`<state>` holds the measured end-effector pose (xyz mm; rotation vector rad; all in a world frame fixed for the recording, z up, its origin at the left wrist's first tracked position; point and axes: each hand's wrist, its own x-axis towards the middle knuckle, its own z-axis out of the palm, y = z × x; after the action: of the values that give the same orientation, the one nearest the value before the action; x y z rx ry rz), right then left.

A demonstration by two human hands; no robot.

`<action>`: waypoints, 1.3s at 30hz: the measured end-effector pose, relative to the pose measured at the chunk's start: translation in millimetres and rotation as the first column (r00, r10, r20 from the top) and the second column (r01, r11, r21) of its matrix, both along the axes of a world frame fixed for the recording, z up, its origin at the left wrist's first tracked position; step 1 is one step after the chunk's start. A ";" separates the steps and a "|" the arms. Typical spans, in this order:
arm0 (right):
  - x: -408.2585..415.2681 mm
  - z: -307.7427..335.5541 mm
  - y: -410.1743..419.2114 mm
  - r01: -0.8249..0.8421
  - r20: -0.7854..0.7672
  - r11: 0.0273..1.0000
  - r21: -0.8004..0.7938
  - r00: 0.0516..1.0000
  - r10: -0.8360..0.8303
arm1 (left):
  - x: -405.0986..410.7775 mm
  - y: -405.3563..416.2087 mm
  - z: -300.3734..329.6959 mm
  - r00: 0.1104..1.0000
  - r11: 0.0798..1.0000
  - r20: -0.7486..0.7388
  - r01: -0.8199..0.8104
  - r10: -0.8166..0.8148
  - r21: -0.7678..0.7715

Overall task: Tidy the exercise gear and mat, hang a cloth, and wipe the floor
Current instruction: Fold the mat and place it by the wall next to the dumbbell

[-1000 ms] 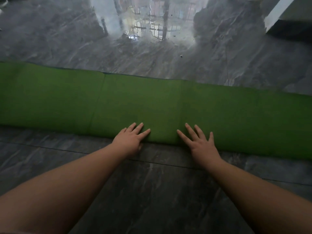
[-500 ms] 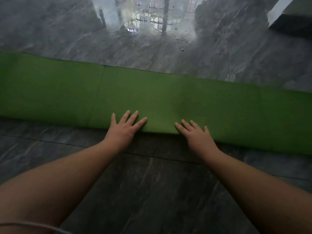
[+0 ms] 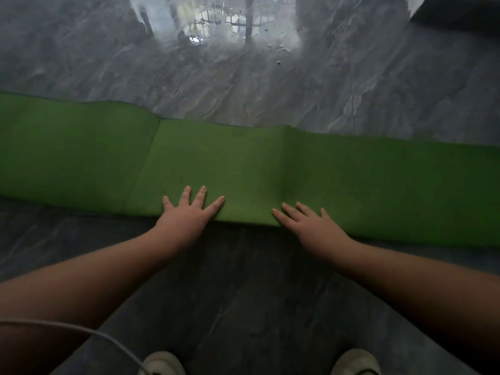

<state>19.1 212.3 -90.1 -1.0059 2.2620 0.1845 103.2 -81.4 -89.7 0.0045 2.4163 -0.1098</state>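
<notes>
Floor [image 3: 351, 85]: glossy grey marble-look tiles with pale veining; a grout line runs across the near, darker part.
Reflection [image 3: 230, 20]: a bright window with grid-like bars mirrored in the floor at the far centre.
Light: dim overall; the brightest patch is the mirrored window, and the near floor lies in shadow.
Specks [image 3: 278, 62]: a few small dark bits on the floor near the reflection.
Dark block [image 3: 460, 12]: a black shape at the far right corner; what it is cannot be told.
</notes>
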 end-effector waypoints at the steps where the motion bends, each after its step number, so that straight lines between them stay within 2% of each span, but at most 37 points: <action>1: 1.0 3.0 3.5 -0.017 -0.004 1.000 0.000 1.000 0.017 | 4.1 4.1 5.3 1.000 1.000 0.006 0.006 -0.006 -0.007; 8: 46.4 -4.6 35.6 -0.061 -0.009 0.998 0.026 0.998 0.061 | 45.7 34.1 4.3 0.990 0.997 0.116 0.076 -0.074 -0.009; 12: 63.1 -43.4 51.3 0.024 0.002 0.999 -0.029 1.000 -0.024 | 62.8 38.4 -19.1 0.984 0.992 0.130 0.128 -0.125 -0.016; 16: 54.7 -47.9 72.3 0.016 -0.064 0.995 -0.101 0.998 -0.023 | 55.6 59.7 -20.5 0.983 0.982 0.024 0.178 -0.180 0.061; 21: 20.5 -33.1 116.8 0.281 -0.165 0.949 -0.145 0.939 -0.303 | -10.7 125.2 -18.1 0.988 0.977 -0.115 0.123 -0.103 0.177; 25: -7.1 -30.6 176.8 0.581 -0.205 0.807 -0.112 0.781 -0.590 | -53.3 192.1 -24.3 0.991 0.984 -0.136 0.024 0.000 0.174; 29: -23.1 -31.7 239.4 0.727 -0.251 0.681 -0.092 0.645 -0.722 | -76.8 248.0 -35.1 0.974 0.968 -0.192 0.157 -0.119 0.198; 33: -36.7 -37.8 280.6 0.833 -0.272 0.542 -0.111 0.500 -0.823 | -94.4 286.3 -50.6 0.974 0.939 -0.135 0.213 -0.182 0.269; 37: -44.5 -50.1 304.6 0.933 -0.164 0.293 -0.208 0.262 -0.951 | -96.9 299.4 -68.2 0.975 0.948 -0.097 0.216 -0.198 0.232; 39: -47.8 -55.7 303.5 0.946 -0.090 0.110 -0.304 0.086 -0.992 | -95.0 298.6 -71.4 0.979 0.950 -0.104 0.195 -0.174 0.243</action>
<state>-28.7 515.8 -145.8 0.7903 2.7128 -0.5290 8.2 217.2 -161.1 0.3495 2.4917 0.1151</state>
